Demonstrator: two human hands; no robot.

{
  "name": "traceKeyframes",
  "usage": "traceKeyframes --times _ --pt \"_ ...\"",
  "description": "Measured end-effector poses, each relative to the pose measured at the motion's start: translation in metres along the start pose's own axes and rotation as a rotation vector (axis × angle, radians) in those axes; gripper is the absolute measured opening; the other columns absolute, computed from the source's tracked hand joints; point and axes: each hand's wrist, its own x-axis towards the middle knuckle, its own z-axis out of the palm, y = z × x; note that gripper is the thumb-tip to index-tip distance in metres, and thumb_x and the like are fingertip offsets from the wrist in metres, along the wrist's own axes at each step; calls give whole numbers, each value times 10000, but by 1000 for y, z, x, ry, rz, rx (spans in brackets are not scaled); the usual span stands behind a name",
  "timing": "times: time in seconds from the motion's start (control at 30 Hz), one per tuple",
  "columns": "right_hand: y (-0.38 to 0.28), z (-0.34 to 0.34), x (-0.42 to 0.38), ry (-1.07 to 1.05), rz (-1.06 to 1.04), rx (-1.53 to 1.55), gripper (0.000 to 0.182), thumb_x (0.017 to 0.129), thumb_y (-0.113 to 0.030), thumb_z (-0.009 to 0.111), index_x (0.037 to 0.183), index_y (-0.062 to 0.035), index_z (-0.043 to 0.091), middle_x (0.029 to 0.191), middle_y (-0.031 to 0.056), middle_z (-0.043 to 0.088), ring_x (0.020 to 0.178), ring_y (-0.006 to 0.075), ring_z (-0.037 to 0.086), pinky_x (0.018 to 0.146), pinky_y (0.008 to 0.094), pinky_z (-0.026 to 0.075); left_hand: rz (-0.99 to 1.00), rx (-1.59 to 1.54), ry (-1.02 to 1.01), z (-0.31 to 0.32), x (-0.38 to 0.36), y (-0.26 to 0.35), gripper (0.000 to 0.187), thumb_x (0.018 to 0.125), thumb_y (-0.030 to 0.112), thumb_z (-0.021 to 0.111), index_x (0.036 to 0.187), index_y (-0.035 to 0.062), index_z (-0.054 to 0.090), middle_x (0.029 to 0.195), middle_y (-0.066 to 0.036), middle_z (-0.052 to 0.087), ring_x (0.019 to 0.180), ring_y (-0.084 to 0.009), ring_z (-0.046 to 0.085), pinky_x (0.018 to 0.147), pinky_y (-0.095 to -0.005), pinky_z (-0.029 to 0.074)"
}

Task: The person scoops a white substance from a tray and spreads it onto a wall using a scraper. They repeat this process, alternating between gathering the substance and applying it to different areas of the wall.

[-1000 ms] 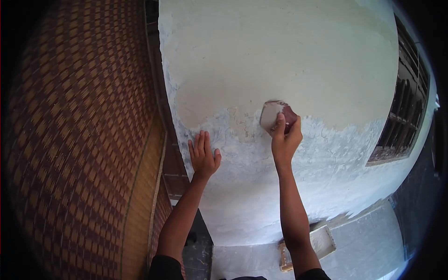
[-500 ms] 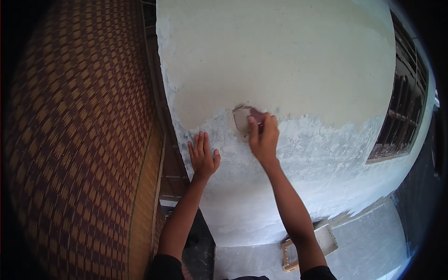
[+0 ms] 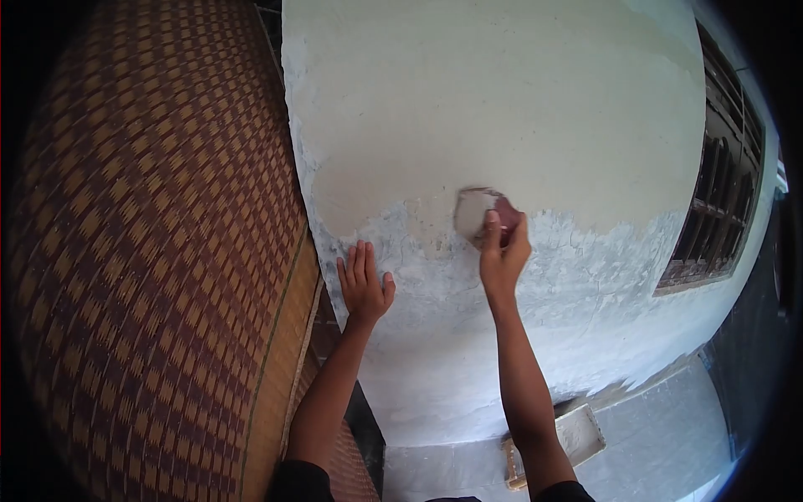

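My right hand (image 3: 505,255) grips a flat putty spreader (image 3: 507,219), thumb on the near face. Reddish-brown shows by the fingers, while its left part is coated in a pale paste. The spreader lies against or very near the wall (image 3: 502,100), where the cream upper coat meets the patchy grey-white lower surface. Further left, my left hand (image 3: 365,284) rests flat on that wall near its left edge, fingers stretched upward and thumb apart. Nothing is held in it.
A large woven brown-and-tan mat (image 3: 159,234) hangs close on the left. A shuttered window (image 3: 715,180) is set in the wall at right. Below, a rectangular tray (image 3: 581,433) with pale material stands on the grey floor (image 3: 661,427) near my right forearm.
My right hand has moved right along the wall with the spreader. My left hand stays in place. The mat reaches further right in view.
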Motion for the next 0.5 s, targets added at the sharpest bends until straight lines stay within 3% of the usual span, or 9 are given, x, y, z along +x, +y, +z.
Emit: traceKeyframes --times 0.1,0.2,0.27,0.33,0.4,0.43,0.5 --pt "4 21 -8 -238 -190 -123 193 947 -174 617 1006 6 575 843 154 572 684 256 600 598 354 474 -8 -1 13 -2 2 0 609 942 319 434 1446 -19 381 1495 -157 372 1404 -317 302 1159 -534 187" --pt "11 16 10 -120 -235 -291 204 946 -186 615 995 8 573 828 149 555 672 280 578 594 372 461 -1 6 5 -2 2 1 617 937 320 437 1449 -20 375 1495 -159 373 1402 -319 305 1160 -536 183" --pt "2 3 17 -2 -62 -144 227 943 -198 622 1005 16 574 865 179 605 736 277 630 646 373 496 -10 12 11 -1 3 1 618 936 320 438 1449 -20 375 1495 -160 373 1402 -320 305 1160 -536 181" --pt "-28 7 8 -42 113 97 224 940 -184 627 999 25 572 877 192 619 762 274 648 668 370 509 -13 12 7 -2 3 2 615 939 319 433 1449 -21 375 1495 -161 374 1402 -321 305 1160 -537 181" --pt "-18 26 -4 -229 -23 -41 220 938 -171 629 989 35 569 854 188 600 761 276 634 665 379 500 -14 12 10 -4 3 0 614 940 318 432 1449 -20 374 1495 -160 373 1403 -321 304 1161 -537 179" --pt "-13 33 -7 -279 -268 -210 234 939 -191 627 984 31 573 834 183 577 768 279 616 664 384 488 -11 7 9 -4 3 -1 613 941 317 431 1449 -19 374 1496 -159 372 1403 -321 303 1161 -538 177" --pt "0 28 3 -199 -224 -248 240 940 -202 625 979 30 574 829 179 569 769 281 608 662 384 482 -9 6 5 -4 1 0 612 942 317 430 1452 -17 371 1497 -157 371 1404 -319 301 1162 -536 176"
